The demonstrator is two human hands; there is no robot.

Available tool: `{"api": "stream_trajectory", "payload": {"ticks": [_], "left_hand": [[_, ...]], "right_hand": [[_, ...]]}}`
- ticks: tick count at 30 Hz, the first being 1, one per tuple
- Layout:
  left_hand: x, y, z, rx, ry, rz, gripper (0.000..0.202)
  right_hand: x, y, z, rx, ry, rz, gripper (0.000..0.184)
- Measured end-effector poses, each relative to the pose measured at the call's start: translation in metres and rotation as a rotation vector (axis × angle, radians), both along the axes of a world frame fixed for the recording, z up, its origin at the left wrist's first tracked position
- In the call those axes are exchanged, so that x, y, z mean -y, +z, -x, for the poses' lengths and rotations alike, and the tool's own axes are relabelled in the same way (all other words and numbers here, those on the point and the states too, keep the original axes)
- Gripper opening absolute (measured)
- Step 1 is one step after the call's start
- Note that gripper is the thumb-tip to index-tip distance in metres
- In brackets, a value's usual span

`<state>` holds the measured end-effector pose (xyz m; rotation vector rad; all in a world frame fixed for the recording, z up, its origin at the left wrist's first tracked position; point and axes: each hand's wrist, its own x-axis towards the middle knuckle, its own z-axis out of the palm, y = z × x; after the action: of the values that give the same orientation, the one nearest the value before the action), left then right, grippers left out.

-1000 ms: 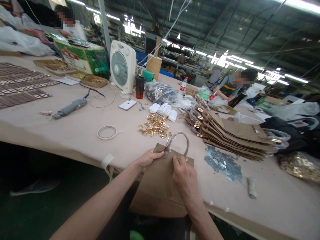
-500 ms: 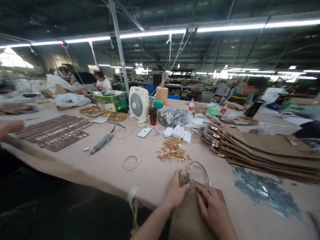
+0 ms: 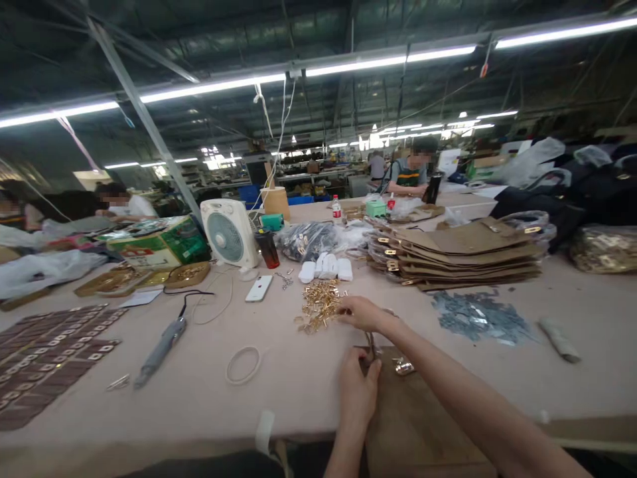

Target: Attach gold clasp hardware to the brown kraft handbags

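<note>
My left hand (image 3: 359, 388) grips the top edge of a flat brown bag (image 3: 423, 411) near the base of its plastic-wrapped handle, thumb and fingers closed on it. The bag lies at the table's front edge, partly hidden under my right forearm. A shiny metal fitting (image 3: 403, 366) shows on its upper part. My right hand (image 3: 365, 313) stretches across the bag to a pile of small gold metal fittings (image 3: 321, 302). Its fingertips touch the pile's right side, drawn together. Whatever is between them is too small to make out.
Right of the pile are stacked brown bag pieces (image 3: 462, 255) and grey film scraps (image 3: 480, 318). To the left are a tape ring (image 3: 243, 365), a grey corded tool (image 3: 162, 350), a phone (image 3: 259, 288), a fan (image 3: 229, 234) and a dark cup (image 3: 267, 249). A co-worker (image 3: 411, 174) sits opposite.
My right hand has left the bag and reached forward-left to the gold pile. My left hand still holds the bag's top. The head view has turned right.
</note>
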<state>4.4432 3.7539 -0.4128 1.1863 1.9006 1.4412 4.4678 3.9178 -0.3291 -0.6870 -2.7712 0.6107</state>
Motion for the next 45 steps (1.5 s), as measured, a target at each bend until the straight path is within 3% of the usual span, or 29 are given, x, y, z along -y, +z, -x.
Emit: {"api": "stream_trajectory", "payload": {"ticks": [4, 8, 12, 15, 20, 22, 26, 29, 32, 35, 39, 45], "left_hand": [[0.000, -0.002, 0.001, -0.007, 0.001, -0.002, 0.010], [-0.001, 0.001, 0.001, 0.002, -0.026, -0.001, 0.010], [-0.002, 0.005, 0.001, 0.049, -0.013, 0.048, 0.020], [-0.004, 0.005, 0.001, 0.139, 0.040, 0.068, 0.022], [-0.005, 0.001, 0.003, 0.259, 0.122, -0.055, 0.026], [-0.004, 0.000, 0.003, 0.269, 0.157, -0.059, 0.030], [-0.003, 0.000, 0.003, 0.220, 0.155, -0.075, 0.028], [-0.002, 0.000, 0.004, 0.199, 0.154, -0.099, 0.029], [0.000, 0.001, 0.003, 0.198, 0.148, -0.101, 0.030], [0.001, 0.002, 0.004, 0.208, 0.121, -0.096, 0.032], [-0.001, -0.002, 0.007, 0.217, 0.100, -0.102, 0.036], [-0.004, -0.006, 0.008, 0.201, 0.093, -0.112, 0.038]], "right_hand": [[0.001, -0.023, 0.034, 0.102, -0.111, -0.052, 0.012], [0.008, -0.036, 0.040, 0.092, -0.187, -0.053, 0.010], [0.008, -0.027, 0.030, -0.036, -0.226, -0.008, 0.010], [0.003, -0.013, 0.015, -0.181, -0.309, 0.027, 0.024], [0.000, 0.001, -0.017, -0.620, -0.360, 0.311, 0.032], [0.002, 0.003, -0.025, -0.686, -0.333, 0.358, 0.031], [0.004, 0.004, -0.014, -0.522, -0.142, 0.300, 0.026], [0.004, 0.003, 0.013, -0.165, 0.025, 0.134, 0.016], [0.001, -0.001, 0.043, 0.101, 0.003, 0.006, 0.016], [-0.007, -0.009, 0.066, 0.189, -0.049, -0.046, 0.019], [-0.011, -0.019, 0.083, 0.265, 0.067, -0.086, 0.027], [-0.006, -0.026, 0.087, 0.271, 0.158, -0.171, 0.024]]}}
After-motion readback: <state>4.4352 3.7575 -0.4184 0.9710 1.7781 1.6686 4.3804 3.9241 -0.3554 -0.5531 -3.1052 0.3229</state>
